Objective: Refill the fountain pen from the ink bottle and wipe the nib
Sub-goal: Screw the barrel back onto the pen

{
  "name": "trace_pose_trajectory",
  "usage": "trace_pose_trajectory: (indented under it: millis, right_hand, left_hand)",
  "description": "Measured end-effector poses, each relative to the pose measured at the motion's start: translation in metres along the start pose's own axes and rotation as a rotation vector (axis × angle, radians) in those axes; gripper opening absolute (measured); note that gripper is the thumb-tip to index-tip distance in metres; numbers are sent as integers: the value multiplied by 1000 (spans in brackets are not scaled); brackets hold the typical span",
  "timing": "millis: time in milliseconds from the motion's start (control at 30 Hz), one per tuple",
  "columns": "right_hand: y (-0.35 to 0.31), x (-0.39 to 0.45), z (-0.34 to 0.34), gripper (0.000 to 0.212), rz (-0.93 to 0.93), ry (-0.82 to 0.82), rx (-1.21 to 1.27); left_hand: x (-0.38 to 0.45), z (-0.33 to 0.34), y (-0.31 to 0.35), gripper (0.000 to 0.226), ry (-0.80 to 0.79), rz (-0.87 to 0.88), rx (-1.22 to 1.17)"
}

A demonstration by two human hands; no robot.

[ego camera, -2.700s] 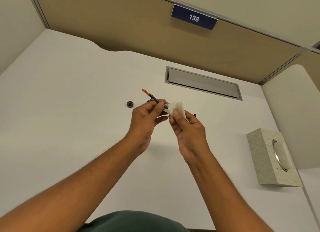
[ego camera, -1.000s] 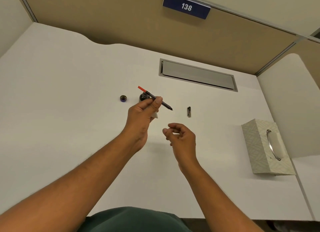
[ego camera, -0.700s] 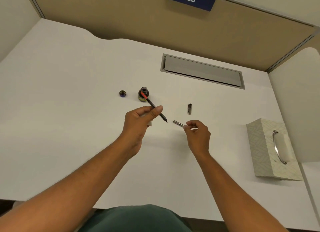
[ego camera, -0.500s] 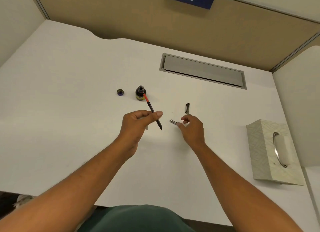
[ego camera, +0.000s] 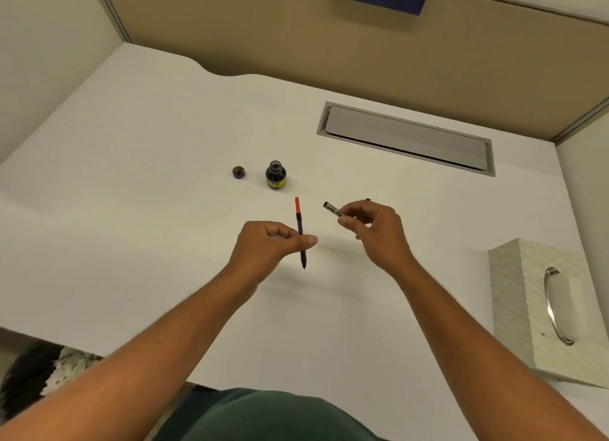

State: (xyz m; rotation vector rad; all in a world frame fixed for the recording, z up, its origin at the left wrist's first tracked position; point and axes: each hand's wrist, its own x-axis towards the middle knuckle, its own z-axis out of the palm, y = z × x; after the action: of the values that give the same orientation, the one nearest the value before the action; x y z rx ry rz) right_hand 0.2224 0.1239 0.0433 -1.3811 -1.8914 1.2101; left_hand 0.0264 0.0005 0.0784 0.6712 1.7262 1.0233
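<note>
My left hand (ego camera: 268,247) pinches the thin black pen body (ego camera: 300,233) near its middle; its red end points up and away, its nib end points down toward me. A bit of white tissue shows inside that fist. My right hand (ego camera: 375,231) holds the silver pen barrel (ego camera: 332,209) by one end, the barrel's open end pointing left toward the pen body, a short gap apart. The open ink bottle (ego camera: 275,175) stands upright behind my hands, with its cap (ego camera: 238,172) lying to its left.
A patterned tissue box (ego camera: 524,295) sits at the desk's right edge. A grey cable flap (ego camera: 407,139) is set into the white desk (ego camera: 131,177) at the back. A small dark piece (ego camera: 368,199) peeks out behind my right hand.
The tissue left my right hand, which then reached to the desk, picked up the silver barrel and lifted it. My left hand turned the pen body from slanted to nearly upright.
</note>
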Motion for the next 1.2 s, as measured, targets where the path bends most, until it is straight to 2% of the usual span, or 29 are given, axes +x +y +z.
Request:
trace_pose_trajectory:
  millis: [233, 700, 900, 1033, 1100, 1200]
  right_hand:
    - [-52, 20, -40, 11, -180, -122, -85]
    - [-81, 38, -56, 16, -401, -280, -382]
    - [-92, 34, -63, 20, -564, -358, -539]
    - [-93, 26, -63, 22, -592, -410, -625]
    - [-91, 23, -63, 22, -579, -419, -634]
    - [-82, 19, -65, 20, -552, -386, -601]
  left_hand:
    - [5, 7, 8, 34, -52, -6, 105]
    - [3, 13, 21, 31, -40, 51, 282]
    - [2, 14, 18, 25, 19, 165, 543]
    - [1, 18, 17, 25, 37, 241, 684]
    - [1, 19, 18, 24, 30, 251, 665]
    - [3, 17, 19, 19, 18, 205, 495]
